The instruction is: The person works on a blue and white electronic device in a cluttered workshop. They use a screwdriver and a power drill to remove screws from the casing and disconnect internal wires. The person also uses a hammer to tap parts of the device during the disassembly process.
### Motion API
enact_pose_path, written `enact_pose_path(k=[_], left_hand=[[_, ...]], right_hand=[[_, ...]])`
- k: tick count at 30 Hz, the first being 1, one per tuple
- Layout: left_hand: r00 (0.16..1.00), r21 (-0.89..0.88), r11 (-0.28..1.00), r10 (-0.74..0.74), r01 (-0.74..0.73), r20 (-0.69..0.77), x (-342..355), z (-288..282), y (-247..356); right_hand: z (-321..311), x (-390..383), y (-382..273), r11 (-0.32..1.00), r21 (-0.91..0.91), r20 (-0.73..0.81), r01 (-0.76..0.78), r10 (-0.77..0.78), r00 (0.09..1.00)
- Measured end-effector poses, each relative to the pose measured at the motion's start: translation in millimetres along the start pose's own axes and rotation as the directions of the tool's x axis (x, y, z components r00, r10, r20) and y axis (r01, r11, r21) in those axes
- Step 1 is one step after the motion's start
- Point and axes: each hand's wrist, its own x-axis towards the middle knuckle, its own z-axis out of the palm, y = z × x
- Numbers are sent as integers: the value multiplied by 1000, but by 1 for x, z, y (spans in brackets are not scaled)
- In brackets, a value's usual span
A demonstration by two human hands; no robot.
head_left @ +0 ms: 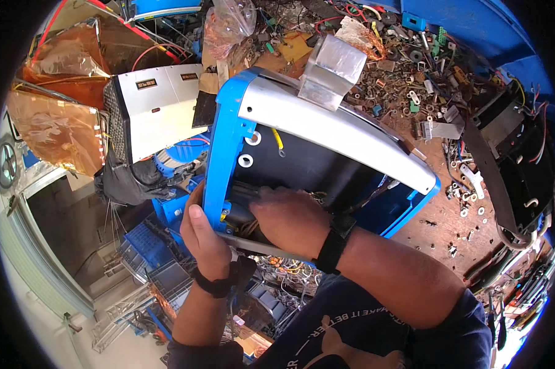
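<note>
A blue and white machine casing stands tilted in front of me, its dark hollow inside turned towards me. My left hand grips the casing's blue left side low down, thumb on the near face and the other fingers mostly hidden behind it. Inside the hollow, near its lower left corner, my right hand is closed with curled fingers; what they hold is hidden. A yellow-sleeved wire with a ring terminal hangs from the casing's upper wall. Two white washer-like rings show at the inner left.
A bent sheet-metal bracket rests on the casing's top. Many screws, washers and small parts cover the wooden bench to the right. A white panelled box and copper-coloured sheeting stand at left; tangled wires lie below.
</note>
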Motion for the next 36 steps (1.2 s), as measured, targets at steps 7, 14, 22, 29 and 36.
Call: enact_pose_path(k=[7, 14, 22, 29, 36], left_hand=[[1000, 87, 996, -6, 6, 4, 1, -3, -4], [1000, 101, 995, 6, -8, 14, -2, -3, 1], [1000, 102, 995, 15, -15, 2, 1, 0, 5], [1000, -5, 1000, 25, -25, -13, 2, 2, -4], [992, 70, 989, 129, -128, -2, 7, -2, -6]], right_hand=[[-12, 3, 2, 997, 70, 90, 10, -16, 996], [-15, 2, 1, 996, 75, 20, 54, -56, 998], [-14, 8, 0, 973, -1, -59, 232, -232, 971], [-13, 14, -5, 941, -118, 24, 317, -316, 948], [-3, 8, -5, 969, -202, 50, 141, -134, 990]])
